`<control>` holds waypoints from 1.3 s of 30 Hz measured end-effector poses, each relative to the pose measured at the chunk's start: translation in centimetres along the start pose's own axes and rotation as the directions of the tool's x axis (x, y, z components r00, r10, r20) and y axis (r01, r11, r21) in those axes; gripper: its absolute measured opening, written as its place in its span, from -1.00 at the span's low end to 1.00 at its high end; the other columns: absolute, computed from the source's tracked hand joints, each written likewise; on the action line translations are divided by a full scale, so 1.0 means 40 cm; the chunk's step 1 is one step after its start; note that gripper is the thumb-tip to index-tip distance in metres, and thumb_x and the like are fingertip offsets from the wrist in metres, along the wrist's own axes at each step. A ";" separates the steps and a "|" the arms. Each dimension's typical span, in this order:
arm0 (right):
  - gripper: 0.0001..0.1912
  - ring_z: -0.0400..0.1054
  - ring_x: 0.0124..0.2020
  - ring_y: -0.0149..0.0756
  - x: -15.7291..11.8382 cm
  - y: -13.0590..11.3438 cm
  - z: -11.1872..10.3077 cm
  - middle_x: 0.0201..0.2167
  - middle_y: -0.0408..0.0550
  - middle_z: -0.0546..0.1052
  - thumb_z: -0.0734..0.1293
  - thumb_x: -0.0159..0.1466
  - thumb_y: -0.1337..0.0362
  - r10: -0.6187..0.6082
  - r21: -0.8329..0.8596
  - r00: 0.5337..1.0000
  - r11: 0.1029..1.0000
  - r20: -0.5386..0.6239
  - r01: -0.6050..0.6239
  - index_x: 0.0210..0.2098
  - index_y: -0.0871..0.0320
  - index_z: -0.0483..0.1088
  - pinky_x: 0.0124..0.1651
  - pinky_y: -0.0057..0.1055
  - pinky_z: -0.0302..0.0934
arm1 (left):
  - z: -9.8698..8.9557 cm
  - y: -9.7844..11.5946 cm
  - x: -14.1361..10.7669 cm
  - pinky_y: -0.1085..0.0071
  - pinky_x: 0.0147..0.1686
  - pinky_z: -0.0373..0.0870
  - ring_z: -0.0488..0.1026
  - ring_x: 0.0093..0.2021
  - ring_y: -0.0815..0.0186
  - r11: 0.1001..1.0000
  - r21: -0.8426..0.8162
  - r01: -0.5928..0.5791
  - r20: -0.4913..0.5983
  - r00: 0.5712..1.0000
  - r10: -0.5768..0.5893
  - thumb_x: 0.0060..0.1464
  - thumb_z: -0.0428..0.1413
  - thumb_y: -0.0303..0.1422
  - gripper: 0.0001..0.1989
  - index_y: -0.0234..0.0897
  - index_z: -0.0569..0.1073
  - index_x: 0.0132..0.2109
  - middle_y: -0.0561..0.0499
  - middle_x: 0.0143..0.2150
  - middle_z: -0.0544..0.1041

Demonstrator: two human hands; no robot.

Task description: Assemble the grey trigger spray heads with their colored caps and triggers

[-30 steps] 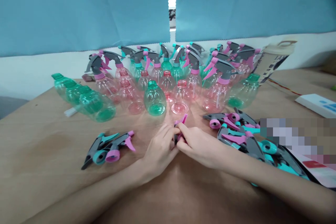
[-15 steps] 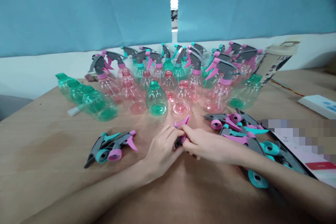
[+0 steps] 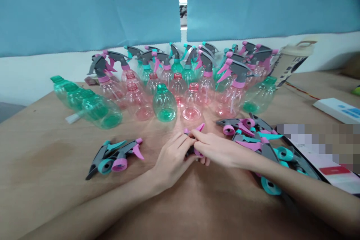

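Head view: brown table [image 3: 42, 191], blue curtain [image 3: 84, 11] at the far side. Left hand [image 3: 173, 154] and right hand [image 3: 215, 149] close around one pink-and-gray spray head [image 3: 191, 150], near centre, mostly finger-hidden. Two loose spray heads [image 3: 123, 152] lie left, apparently three green bottles [image 3: 94, 108] beyond. Right forearm [image 3: 284, 178] partly covers the right-hand pile [image 3: 268, 150]; count uncertain.

Here's the grey-and-pink spray head [image 3: 190, 150], tucked between left hand [image 3: 173, 153] and right hand [image 3: 216, 149], mostly hidden, pink trigger [image 3: 200, 127] poking out, slanting upward!
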State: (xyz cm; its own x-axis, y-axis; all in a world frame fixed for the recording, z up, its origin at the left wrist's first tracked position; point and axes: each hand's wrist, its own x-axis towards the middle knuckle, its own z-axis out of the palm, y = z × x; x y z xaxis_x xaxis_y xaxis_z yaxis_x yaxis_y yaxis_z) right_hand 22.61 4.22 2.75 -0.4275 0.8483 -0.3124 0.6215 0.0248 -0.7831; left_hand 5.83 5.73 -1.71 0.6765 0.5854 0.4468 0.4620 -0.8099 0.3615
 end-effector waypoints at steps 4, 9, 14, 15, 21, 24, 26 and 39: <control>-0.83 0.35 -0.54 -0.37 0.011 0.014 0.012 -0.49 -0.11 0.39 0.01 0.24 0.33 0.015 0.036 1.000 0.999 -0.011 -0.014 -0.22 0.16 0.15 -0.48 -0.45 0.19 | 0.002 -0.003 0.001 0.36 -0.32 0.33 0.35 -0.28 0.25 1.000 -0.007 0.002 -0.002 1.000 -0.002 0.10 0.11 -0.42 -0.93 -0.28 0.35 -0.25 0.02 -0.37 0.42; -0.66 0.36 -0.55 -0.40 0.025 0.020 0.024 -0.41 -0.09 0.40 0.01 0.23 0.37 0.036 0.082 0.999 0.996 -0.030 -0.033 -0.01 0.16 0.10 -0.49 -0.47 0.23 | 0.002 -0.011 0.006 0.36 -0.28 0.33 0.36 -0.26 0.26 0.997 -0.057 0.061 -0.004 0.998 -0.061 0.08 0.11 -0.44 -0.88 -0.25 0.36 -0.19 0.03 -0.31 0.44; -0.62 0.42 -0.41 -0.33 0.007 0.007 -0.017 -0.34 -0.03 0.44 0.04 0.25 0.32 0.014 0.127 0.996 0.992 0.085 -0.025 0.07 0.19 0.08 -0.38 -0.42 0.30 | -0.003 -0.016 0.009 0.38 -0.27 0.33 0.37 -0.24 0.28 0.989 -0.107 0.100 0.001 0.995 -0.100 0.05 0.16 -0.42 -0.79 -0.22 0.36 -0.14 0.03 -0.26 0.42; -0.62 0.43 -0.37 -0.31 0.001 0.004 -0.029 -0.31 -0.01 0.45 0.05 0.26 0.31 0.007 0.120 0.996 0.993 0.086 -0.017 0.07 0.18 0.09 -0.36 -0.41 0.30 | -0.003 -0.016 0.009 0.39 -0.27 0.33 0.37 -0.24 0.29 0.987 -0.120 0.107 -0.006 0.994 -0.108 0.05 0.17 -0.41 -0.78 -0.22 0.35 -0.13 0.03 -0.25 0.41; -0.73 0.44 -0.31 -0.28 -0.027 -0.021 -0.075 -0.32 -0.08 0.51 0.15 0.24 0.28 0.036 -0.030 0.999 0.999 -0.013 -0.037 -0.06 0.15 0.20 -0.32 -0.41 0.27 | -0.005 -0.014 0.011 0.44 -0.32 0.31 0.36 -0.32 0.34 0.970 -0.181 0.164 -0.014 0.986 -0.169 0.05 0.17 -0.41 -0.77 -0.19 0.37 -0.11 0.07 -0.28 0.40; -0.72 0.45 -0.31 -0.31 -0.026 -0.028 -0.081 -0.30 -0.06 0.53 0.13 0.24 0.34 0.038 0.073 0.998 0.996 0.050 -0.042 -0.04 0.17 0.17 -0.28 -0.42 0.29 | -0.006 -0.012 0.011 0.44 -0.34 0.29 0.34 -0.31 0.33 0.968 -0.179 0.176 -0.023 0.983 -0.183 0.07 0.16 -0.39 -0.79 -0.19 0.39 -0.12 0.06 -0.30 0.40; -0.71 0.44 -0.31 -0.33 -0.025 -0.027 -0.086 -0.24 -0.03 0.51 0.14 0.24 0.33 0.031 0.078 0.998 0.996 0.057 -0.036 -0.03 0.16 0.17 -0.27 -0.42 0.28 | -0.007 -0.011 0.012 0.43 -0.34 0.28 0.33 -0.32 0.32 0.967 -0.182 0.181 -0.028 0.982 -0.189 0.07 0.16 -0.38 -0.81 -0.19 0.41 -0.12 0.05 -0.31 0.40; -0.74 0.31 -0.43 -0.37 -0.008 0.023 -0.058 -0.40 -0.17 0.45 0.36 0.06 0.09 -0.109 -0.425 0.982 0.890 0.155 0.166 -0.33 0.12 0.37 -0.48 -0.48 0.07 | -0.013 -0.013 0.019 0.47 -0.42 0.27 0.29 -0.42 0.41 0.890 -0.312 0.333 -0.107 0.918 -0.382 0.01 0.18 -0.46 -0.80 -0.21 0.42 -0.17 0.09 -0.30 0.44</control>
State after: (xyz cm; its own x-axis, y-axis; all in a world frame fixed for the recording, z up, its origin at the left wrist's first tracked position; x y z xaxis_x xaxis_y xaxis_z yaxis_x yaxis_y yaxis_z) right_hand 24.85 5.19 3.37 -0.5894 0.7482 -0.3045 0.7610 0.3878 -0.5202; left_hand 5.79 6.63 -1.15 0.3836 0.8506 0.3597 0.4574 -0.5133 0.7262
